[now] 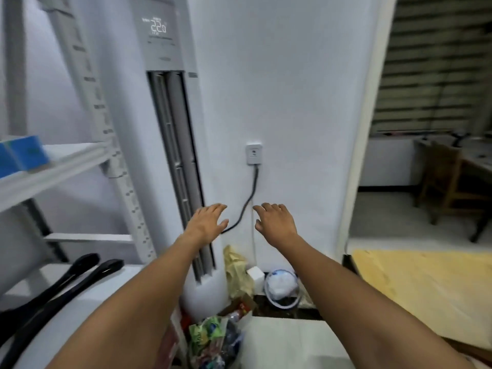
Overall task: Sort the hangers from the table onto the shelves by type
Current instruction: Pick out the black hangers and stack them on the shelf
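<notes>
Two black hangers (66, 283) lie side by side on a white shelf surface (87, 302) at the lower left. My left hand (206, 222) is stretched forward in the air in front of a tall white air conditioner, fingers apart, holding nothing. My right hand (275, 221) reaches out beside it toward the white wall, also empty with fingers spread. Both hands are well right of and beyond the hangers. The white metal shelving rack (53, 166) stands at the left.
A blue box (21, 155) sits on the upper shelf. The standing air conditioner (165, 129) has a wall socket (253, 154) and cable beside it. Bags of rubbish (213, 339) lie on the floor below. A yellowish board (426, 291) is at right; a wooden chair (447, 182) stands beyond.
</notes>
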{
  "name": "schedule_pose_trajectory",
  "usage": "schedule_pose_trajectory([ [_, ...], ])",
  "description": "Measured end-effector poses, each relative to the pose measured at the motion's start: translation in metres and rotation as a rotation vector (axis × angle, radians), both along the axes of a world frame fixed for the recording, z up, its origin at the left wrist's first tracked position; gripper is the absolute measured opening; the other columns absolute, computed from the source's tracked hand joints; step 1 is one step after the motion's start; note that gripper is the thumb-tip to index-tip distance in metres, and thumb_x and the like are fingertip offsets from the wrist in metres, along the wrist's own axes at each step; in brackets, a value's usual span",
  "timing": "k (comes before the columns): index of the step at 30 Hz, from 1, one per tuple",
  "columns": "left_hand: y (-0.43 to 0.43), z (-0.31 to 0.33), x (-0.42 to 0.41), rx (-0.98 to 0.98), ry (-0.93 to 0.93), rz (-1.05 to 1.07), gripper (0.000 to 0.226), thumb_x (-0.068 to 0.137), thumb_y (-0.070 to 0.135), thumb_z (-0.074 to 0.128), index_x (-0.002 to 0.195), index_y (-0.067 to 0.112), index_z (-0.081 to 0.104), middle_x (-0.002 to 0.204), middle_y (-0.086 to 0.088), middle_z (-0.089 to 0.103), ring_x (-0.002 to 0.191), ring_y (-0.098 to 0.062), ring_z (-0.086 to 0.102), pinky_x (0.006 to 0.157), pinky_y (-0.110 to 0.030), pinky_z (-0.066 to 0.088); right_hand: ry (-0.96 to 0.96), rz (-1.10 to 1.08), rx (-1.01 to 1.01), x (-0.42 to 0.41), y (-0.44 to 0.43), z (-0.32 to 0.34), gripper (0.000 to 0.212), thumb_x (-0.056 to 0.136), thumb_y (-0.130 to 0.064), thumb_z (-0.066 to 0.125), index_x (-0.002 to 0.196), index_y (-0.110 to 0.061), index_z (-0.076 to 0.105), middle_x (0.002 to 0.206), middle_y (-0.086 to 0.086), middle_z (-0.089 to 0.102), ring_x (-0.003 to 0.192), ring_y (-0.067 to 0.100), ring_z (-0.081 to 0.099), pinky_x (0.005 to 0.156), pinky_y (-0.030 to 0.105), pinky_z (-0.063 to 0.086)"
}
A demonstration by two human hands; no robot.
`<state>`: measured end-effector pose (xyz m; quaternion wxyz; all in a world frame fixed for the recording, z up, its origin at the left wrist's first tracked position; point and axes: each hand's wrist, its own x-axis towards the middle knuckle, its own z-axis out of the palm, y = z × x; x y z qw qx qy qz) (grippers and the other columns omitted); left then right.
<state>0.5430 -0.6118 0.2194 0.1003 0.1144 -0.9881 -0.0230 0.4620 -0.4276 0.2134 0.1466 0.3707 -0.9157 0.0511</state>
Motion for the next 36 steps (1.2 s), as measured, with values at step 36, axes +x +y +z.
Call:
schedule_pose_trajectory([
  [36, 0.625, -0.067, -0.236, -0.087, -0.05, -1.142, 0.049, 0.097, 0.033, 0.041, 0.144, 0.021, 0.032, 0.148, -0.001, 0.038, 0.136, -0.021, 0.033, 0.114, -0.034, 0.02, -0.205, -1.166, 0.006, -0.017, 0.603, -0.087, 0.044, 0.098, -0.024, 0.04, 0.141, -0.018, 0.037, 0.136, 0.008, 0.05, 0.126, 0.028, 0.045, 0.104, 0.039, 0.032],
])
